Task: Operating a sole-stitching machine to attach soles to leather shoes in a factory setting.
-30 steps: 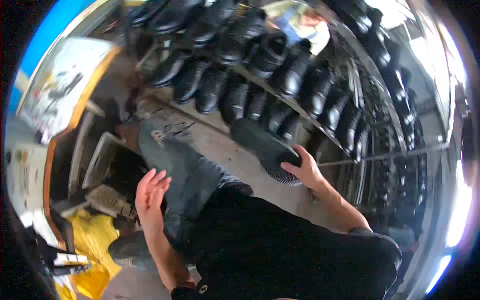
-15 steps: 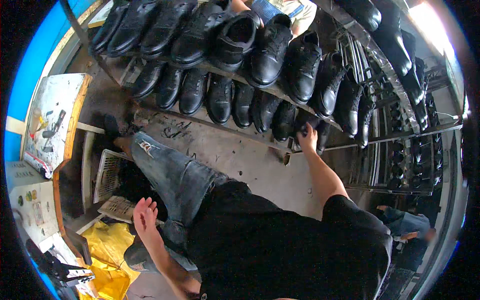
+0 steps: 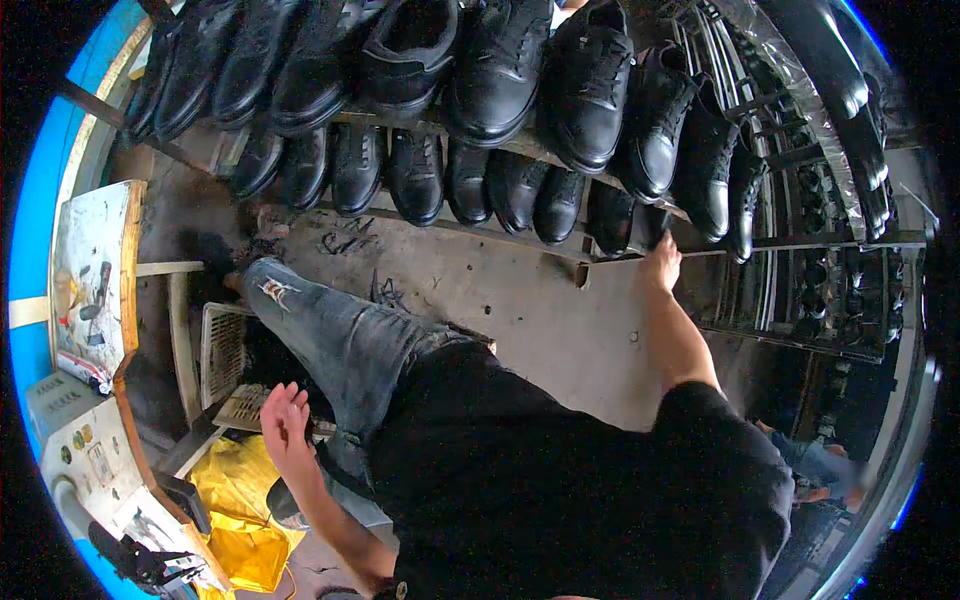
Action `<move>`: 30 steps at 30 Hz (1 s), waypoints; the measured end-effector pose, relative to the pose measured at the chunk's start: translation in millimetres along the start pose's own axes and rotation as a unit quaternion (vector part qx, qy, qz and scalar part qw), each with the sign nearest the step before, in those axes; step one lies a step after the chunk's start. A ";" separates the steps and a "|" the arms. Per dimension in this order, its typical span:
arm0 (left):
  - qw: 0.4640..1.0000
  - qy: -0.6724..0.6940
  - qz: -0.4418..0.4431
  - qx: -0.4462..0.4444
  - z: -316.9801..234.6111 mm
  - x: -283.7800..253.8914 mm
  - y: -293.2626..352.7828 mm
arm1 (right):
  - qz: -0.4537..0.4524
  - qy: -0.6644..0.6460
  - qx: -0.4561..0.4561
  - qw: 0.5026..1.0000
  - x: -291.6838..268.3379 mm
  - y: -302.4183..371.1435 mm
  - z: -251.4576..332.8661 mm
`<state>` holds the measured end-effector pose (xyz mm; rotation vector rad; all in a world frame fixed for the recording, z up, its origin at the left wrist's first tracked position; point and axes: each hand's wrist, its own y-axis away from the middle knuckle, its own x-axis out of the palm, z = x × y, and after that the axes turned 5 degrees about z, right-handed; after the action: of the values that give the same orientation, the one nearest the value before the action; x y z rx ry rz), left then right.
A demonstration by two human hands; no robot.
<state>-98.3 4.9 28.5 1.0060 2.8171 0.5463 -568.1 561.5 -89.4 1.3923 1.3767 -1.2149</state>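
Note:
My right hand point(image 3: 660, 265) reaches up to the lower shelf row, its fingers closed at the toe of the rightmost black shoe point(image 3: 649, 222); part of the grip is hidden. Just left of it stands another black lace-up shoe point(image 3: 610, 218), apart from the hand. More black shoes point(image 3: 416, 180) line the same row, toes toward me. My left hand point(image 3: 287, 418) hangs at my side near the bench, palm partly showing, fingers loosely bent and holding nothing.
Above is an upper row of larger black shoes point(image 3: 497, 80). A rack point(image 3: 860, 250) stands at right, with a person point(image 3: 820, 468) beyond. On the left are a workbench point(image 3: 97, 240) with small tools, a pale plastic crate point(image 3: 220, 350) and a yellow sack point(image 3: 240, 500).
My right hand has shifted right from one lower-row shoe to the last one. The view has moved closer to the shelves. My left hand stays low and empty.

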 end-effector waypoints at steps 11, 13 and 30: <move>0.992 0.027 0.122 0.033 -0.2 12.8 -3.9 | -0.142 -0.181 -0.387 0.893 -273.5 157.0 190.0; 0.987 0.065 0.135 0.051 1.7 1.0 -2.7 | -0.088 -0.260 -0.513 0.814 -319.8 193.3 227.6; 0.899 0.285 -0.202 0.264 -31.1 -109.5 105.9 | 0.594 -0.614 -0.434 0.286 -274.9 285.6 509.2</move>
<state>43.0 2.6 93.3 0.2764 3.6773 0.0031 -312.5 -13.9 52.2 0.0194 -0.4282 0.0029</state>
